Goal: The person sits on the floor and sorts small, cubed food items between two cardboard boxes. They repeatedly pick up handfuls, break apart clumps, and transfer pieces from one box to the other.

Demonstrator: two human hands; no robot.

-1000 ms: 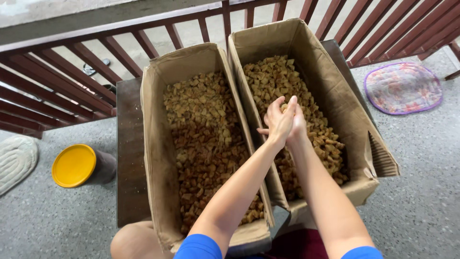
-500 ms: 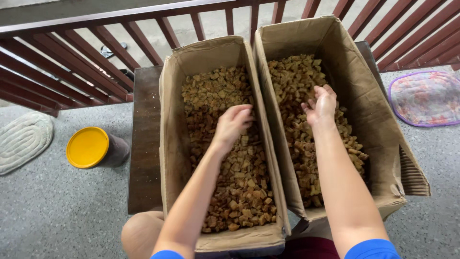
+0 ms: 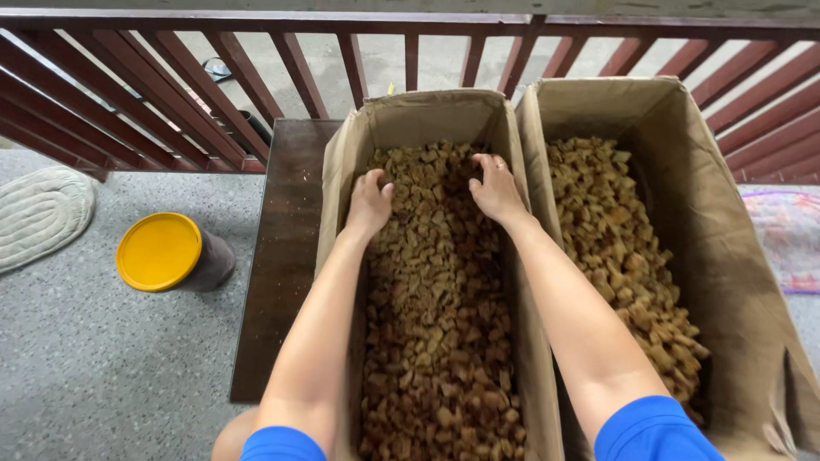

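Note:
Two long cardboard boxes stand side by side on a dark wooden bench point(image 3: 278, 282). The left box point(image 3: 335, 179) holds a deep layer of small brown dried chunks point(image 3: 436, 341); the right box point(image 3: 683, 145) holds paler chunks point(image 3: 615, 248). Both my hands are inside the left box near its far end. My left hand point(image 3: 369, 203) rests palm down on the chunks with fingers curled into them. My right hand point(image 3: 495, 189) lies on the chunks beside it, fingers spread and pressed in, a ring on one finger. Whether either hand has chunks in its grasp is hidden.
A dark jar with a yellow lid point(image 3: 162, 252) stands on the speckled floor at the left. A pale woven mat point(image 3: 38, 213) lies further left, a patterned mat point(image 3: 786, 239) at the right. A red-brown wooden railing point(image 3: 171, 94) runs behind the boxes.
My right hand has crossed from the right box into the left box. My left hand has slid further up the left box. The view has shifted right and closer.

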